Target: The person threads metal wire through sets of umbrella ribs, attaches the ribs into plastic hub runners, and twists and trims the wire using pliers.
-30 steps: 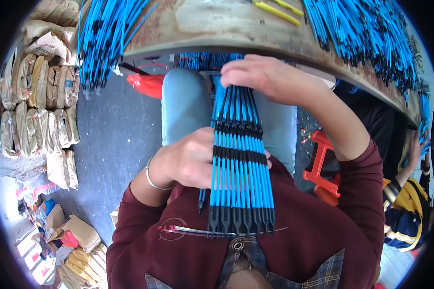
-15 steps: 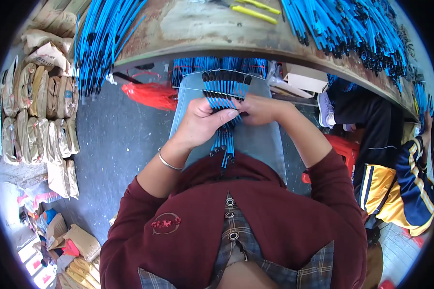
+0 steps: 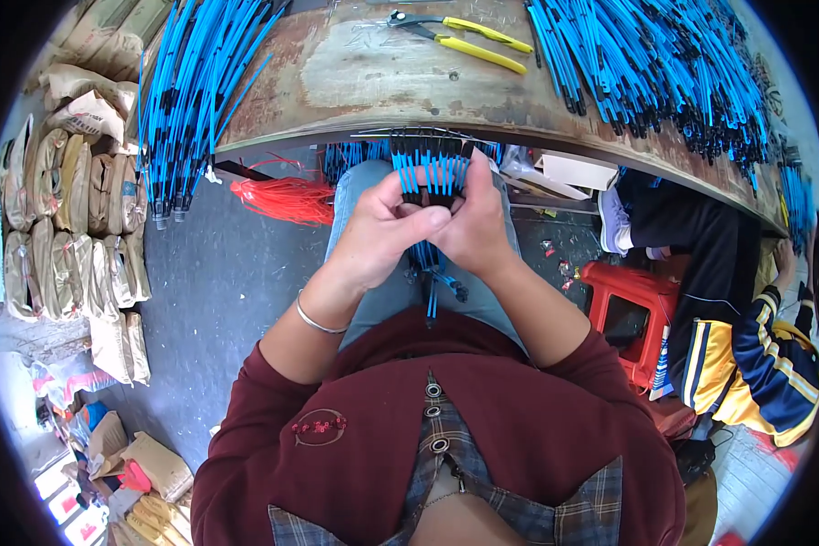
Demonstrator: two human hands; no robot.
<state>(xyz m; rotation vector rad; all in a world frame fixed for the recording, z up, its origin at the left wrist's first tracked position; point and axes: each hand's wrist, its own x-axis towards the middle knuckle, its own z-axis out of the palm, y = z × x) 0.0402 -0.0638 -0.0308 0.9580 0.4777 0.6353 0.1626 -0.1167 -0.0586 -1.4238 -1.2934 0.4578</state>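
Note:
My left hand [image 3: 379, 227] and my right hand [image 3: 480, 226] are both closed round a fanned row of thin blue rods with black ends [image 3: 432, 173], in front of the table edge. The black ends point away from me, and the loose lower ends hang toward my lap. My left thumb lies across the front of the row; my right thumb points up along its right side. A thin pale wire or rod [image 3: 373, 136] runs crosswise by the far black ends; how it is fixed I cannot see. Fingers hide the middle of the row.
On the wooden table [image 3: 364, 91] lie yellow-handled pliers [image 3: 482, 53], with blue rod piles at left [image 3: 196, 82] and right [image 3: 646, 64]. Red strands [image 3: 282, 200] hang below. A red plastic stool [image 3: 632, 314] and a co-worker's legs [image 3: 710, 246] are at right, wrapped packages [image 3: 73, 200] at left.
The row of rods has moved slightly up toward the table edge and tilted. My right hand has turned, its thumb now upright beside the row. The view has shifted, showing more of the table and pliers.

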